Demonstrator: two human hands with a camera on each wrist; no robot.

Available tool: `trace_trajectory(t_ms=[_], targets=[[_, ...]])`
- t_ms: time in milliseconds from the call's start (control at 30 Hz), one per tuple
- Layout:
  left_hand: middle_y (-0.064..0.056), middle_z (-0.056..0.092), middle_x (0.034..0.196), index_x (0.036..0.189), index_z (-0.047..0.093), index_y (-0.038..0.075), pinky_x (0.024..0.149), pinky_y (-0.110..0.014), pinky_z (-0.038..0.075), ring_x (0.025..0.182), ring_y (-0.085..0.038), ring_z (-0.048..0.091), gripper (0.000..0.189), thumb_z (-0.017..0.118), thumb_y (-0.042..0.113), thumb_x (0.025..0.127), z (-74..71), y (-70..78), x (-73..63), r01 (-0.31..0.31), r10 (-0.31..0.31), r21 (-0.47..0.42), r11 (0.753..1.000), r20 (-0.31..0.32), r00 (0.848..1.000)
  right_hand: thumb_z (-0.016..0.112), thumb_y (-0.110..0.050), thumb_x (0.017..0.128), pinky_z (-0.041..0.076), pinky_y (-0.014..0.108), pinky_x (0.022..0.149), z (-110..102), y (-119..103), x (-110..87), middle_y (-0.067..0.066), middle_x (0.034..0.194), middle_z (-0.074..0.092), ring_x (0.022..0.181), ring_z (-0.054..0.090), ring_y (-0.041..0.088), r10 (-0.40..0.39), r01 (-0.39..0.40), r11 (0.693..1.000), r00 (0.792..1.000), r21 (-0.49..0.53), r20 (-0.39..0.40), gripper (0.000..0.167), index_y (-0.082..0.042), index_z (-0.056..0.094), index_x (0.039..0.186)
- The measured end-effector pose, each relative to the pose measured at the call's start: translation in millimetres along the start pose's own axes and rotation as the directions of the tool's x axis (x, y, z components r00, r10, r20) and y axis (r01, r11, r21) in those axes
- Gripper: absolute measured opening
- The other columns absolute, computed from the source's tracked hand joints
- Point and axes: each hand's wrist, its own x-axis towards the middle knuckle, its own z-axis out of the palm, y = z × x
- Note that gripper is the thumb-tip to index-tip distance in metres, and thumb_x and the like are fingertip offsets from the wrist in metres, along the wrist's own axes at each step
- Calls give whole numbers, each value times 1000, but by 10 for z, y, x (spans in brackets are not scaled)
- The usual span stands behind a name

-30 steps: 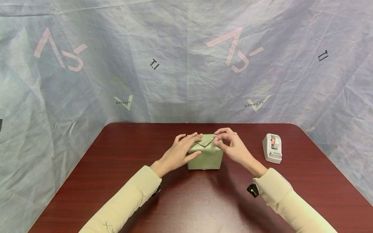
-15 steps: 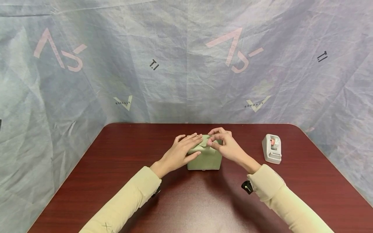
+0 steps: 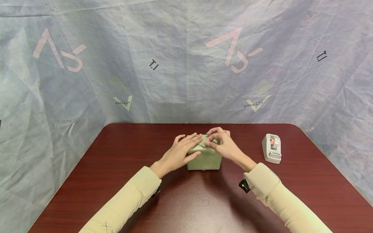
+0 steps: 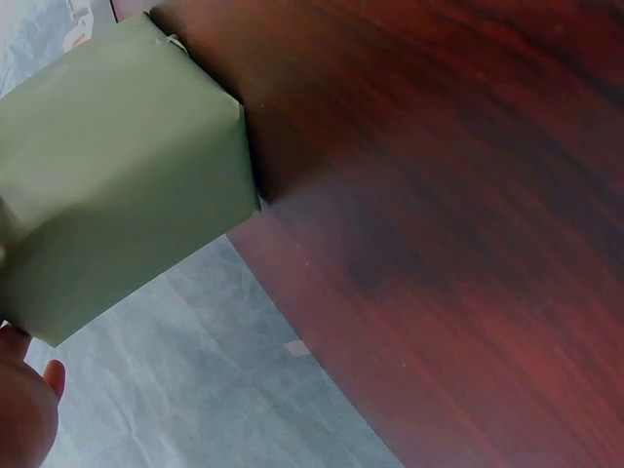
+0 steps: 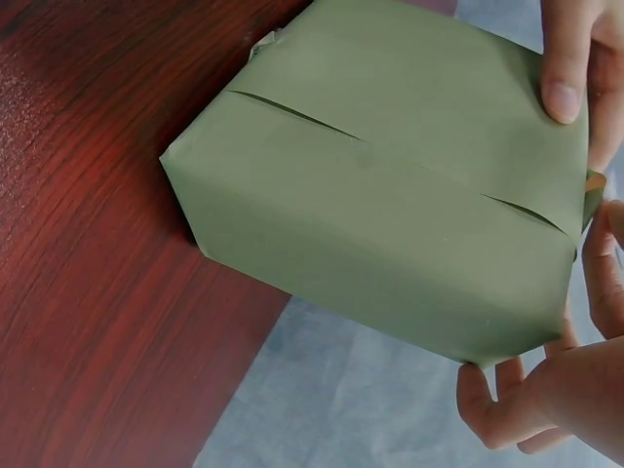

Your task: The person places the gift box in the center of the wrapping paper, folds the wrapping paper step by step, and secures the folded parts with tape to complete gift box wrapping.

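Note:
A box wrapped in green paper (image 3: 205, 160) stands on the table, a folded triangular paper flap (image 3: 203, 141) on its top. My left hand (image 3: 177, 152) rests on the box's top left with fingers extended, its thumb lying against the upper front. At the flap's right side, my right hand (image 3: 224, 144) pinches the paper between thumb and index finger; the other fingers reach over toward the back. The right wrist view shows the wrapped box (image 5: 390, 185) with two slits along a paper seam, my left thumb (image 5: 563, 97) on its edge and my right hand (image 5: 575, 395) beside the flap end.
A white tape dispenser (image 3: 272, 149) stands to the right on the dark red wooden table (image 3: 131, 142). A printed grey-blue cloth (image 3: 175, 81) hangs behind the table's far edge and along both sides.
My right hand has moved left along the flap, from its right edge to near its tip. My left hand has stayed on the box.

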Motion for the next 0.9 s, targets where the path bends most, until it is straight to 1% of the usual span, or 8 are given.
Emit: trace_trajectory(t_ms=[233, 333, 600, 767, 833, 900], targets=[[1, 42, 142, 137, 44, 17, 103, -48, 27, 133, -17, 37, 50, 50, 39, 93, -2, 5, 1, -1, 1, -1, 1000, 0, 1000, 67, -14, 82, 24, 51, 97, 24, 26, -4, 11, 115, 52, 118, 27, 35, -17, 17, 1000, 1000, -4, 6, 6, -9, 69, 79], [1, 42, 142, 137, 44, 17, 103, -49, 27, 133, -17, 36, 50, 50, 39, 93, -3, 5, -2, 2, -2, -6, 1000, 3, 1000, 68, -14, 81, 24, 51, 96, 30, 43, -7, 11, 115, 52, 119, 27, 34, -28, 28, 1000, 1000, -1, 1, 5, -10, 69, 79], [1, 42, 142, 137, 44, 17, 103, -48, 26, 134, -16, 35, 50, 50, 39, 93, 1, 3, 5, 11, -10, -16, 1000, 6, 1000, 68, -18, 82, 24, 52, 96, 30, 70, -24, 11, 117, 52, 119, 27, 34, -52, 52, 999, 999, 5, -1, 10, -9, 70, 79], [2, 41, 143, 137, 43, 17, 103, -48, 27, 134, -15, 34, 50, 49, 40, 93, 10, -4, 6, 12, -12, -2, 1000, 10, 1000, 69, -16, 81, 24, 52, 95, 41, 88, -28, 12, 117, 52, 119, 27, 35, -63, 63, 998, 998, 6, -8, 8, -9, 69, 78], [2, 41, 143, 137, 44, 17, 103, -48, 27, 134, -14, 34, 50, 49, 41, 93, 15, -11, 6, 10, -10, 4, 1000, 8, 1000, 69, -15, 81, 24, 53, 95, 53, 94, -30, 12, 119, 51, 120, 27, 35, -65, 65, 998, 998, 6, -18, 6, -9, 70, 81], [2, 41, 143, 138, 43, 18, 103, -48, 27, 134, -15, 34, 50, 49, 40, 93, 17, -15, 4, 8, -8, 6, 1000, 5, 1000, 70, -15, 80, 26, 52, 95, 64, 95, -37, 12, 120, 50, 120, 27, 35, -63, 63, 998, 998, 7, -32, 11, -8, 70, 89]])
